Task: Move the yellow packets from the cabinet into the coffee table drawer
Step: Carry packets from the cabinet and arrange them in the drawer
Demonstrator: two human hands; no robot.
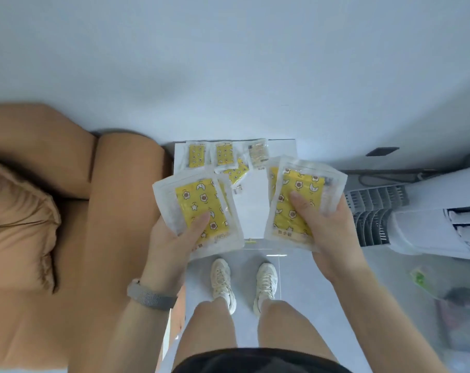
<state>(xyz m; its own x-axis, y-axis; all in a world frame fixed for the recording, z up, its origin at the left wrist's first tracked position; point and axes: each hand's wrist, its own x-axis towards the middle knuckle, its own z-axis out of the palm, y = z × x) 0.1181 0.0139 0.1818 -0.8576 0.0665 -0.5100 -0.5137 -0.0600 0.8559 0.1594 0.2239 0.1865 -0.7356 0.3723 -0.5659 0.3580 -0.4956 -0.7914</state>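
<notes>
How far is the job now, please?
Nothing looks finished. In hand: the left hand and right hand each grip yellow packets. Left: several small packets lie on the white surface below, and no drawer shows.

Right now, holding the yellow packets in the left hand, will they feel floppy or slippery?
The yellow packets probably flex: thin clear pouches, edges curving past the left hand. The glossy plastic may let stacked ones slide. Likely light, since the thumb alone pins them.

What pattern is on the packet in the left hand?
Yellow with stars, moons and flowers, head view: packet, left hand.
</notes>
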